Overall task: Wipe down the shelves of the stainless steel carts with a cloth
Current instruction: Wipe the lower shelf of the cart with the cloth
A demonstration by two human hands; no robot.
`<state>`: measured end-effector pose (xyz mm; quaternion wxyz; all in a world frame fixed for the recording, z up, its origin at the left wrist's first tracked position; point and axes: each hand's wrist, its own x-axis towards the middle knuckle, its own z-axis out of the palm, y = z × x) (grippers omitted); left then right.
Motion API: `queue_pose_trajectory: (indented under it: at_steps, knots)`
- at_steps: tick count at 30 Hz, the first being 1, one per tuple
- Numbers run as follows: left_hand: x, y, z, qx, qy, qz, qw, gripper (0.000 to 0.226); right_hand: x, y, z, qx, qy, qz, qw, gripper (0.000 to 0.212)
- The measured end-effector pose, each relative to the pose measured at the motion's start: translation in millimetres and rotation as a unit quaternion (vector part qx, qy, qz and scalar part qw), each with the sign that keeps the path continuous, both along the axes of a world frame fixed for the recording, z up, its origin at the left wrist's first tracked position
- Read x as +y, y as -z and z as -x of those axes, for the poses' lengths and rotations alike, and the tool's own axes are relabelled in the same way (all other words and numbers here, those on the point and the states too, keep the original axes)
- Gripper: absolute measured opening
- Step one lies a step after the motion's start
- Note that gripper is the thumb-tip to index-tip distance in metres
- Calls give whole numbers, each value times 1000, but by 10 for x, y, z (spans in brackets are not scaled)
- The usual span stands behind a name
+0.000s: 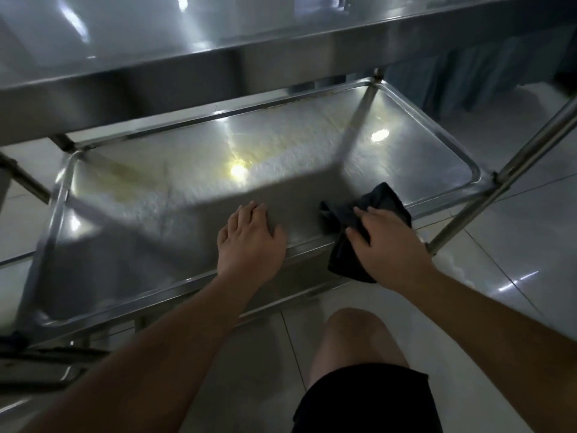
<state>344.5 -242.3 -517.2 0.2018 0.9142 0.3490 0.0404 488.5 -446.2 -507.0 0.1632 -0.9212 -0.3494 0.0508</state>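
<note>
Our right hand (pixel 387 242) lies palm-down on a dark cloth (pixel 367 226), fingers curled over the crumpled fabric and gripping it against the near rim of the lower shelf (pixel 187 189). The cloth straddles that rim near the shelf's right front corner: its upper part rests on the shelf surface, while its lower part hangs over the edge toward the floor, so that its long axis runs roughly front to back, tilted slightly left at the bottom. Our left hand (pixel 249 239) rests flat, just left of the cloth and apart from it, with straight fingers spread on the shelf and the heel of the palm on the same front rim; it holds nothing. The shelf is a shallow stainless steel tray with a raised lip, its long axis running from lower left to upper right; a yellowish stain and two bright light reflections mark its far half. We can read no brand, label or writing anywhere. The upper shelf (pixel 218 35) crosses the top of the view and hides the far edge of the lower one. The cart's upright posts (pixel 530 148) are cut off by the frame. Dark shapes at the lower left corner are too dim to identify. Below the hands, a bare knee (pixel 356 339) and dark shorts (pixel 365 401) show above the tiled floor (pixel 515 245).
</note>
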Motion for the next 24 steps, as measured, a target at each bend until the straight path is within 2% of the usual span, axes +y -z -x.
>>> queue_pose_trajectory:
  at_steps: [3, 6, 10, 14, 17, 19, 21, 23, 24]
  knots:
    - [181, -101, 87, -20, 32, 68, 997, 62, 262, 21, 377, 14, -44, -8, 999, 60]
    - [380, -172, 450, -45, 31, 40, 998, 57, 533, -3, 747, 31, -98, -20, 994, 62]
    - [779, -148, 1215, -40, -81, -11, 996, 48, 943, -28, 1326, 40, -184, -51, 981, 58]
    - [1105, -142, 1904, -47, -198, -49, 978, 44, 1596, -8, 1932, 47, -276, -45, 959, 55]
    - [1217, -123, 2216, -60, -201, -75, 975, 38, 1905, 38, 2297, 35, -333, -18, 942, 62]
    - [1255, -124, 2311, -38, -184, -88, 978, 36, 1934, 82, 2298, 11, -347, -2, 938, 64]
    - [1233, -141, 2319, -55, -174, -86, 979, 37, 1849, 94, 2028, -13, -328, 11, 945, 64]
    - [1190, -108, 2313, -45, -164, -84, 982, 39, 1686, 101, 1538, -36, -275, 32, 960, 65]
    - [1156, -91, 2311, -11, -157, -86, 984, 42, 1568, 96, 1227, -36, -235, 47, 970, 65]
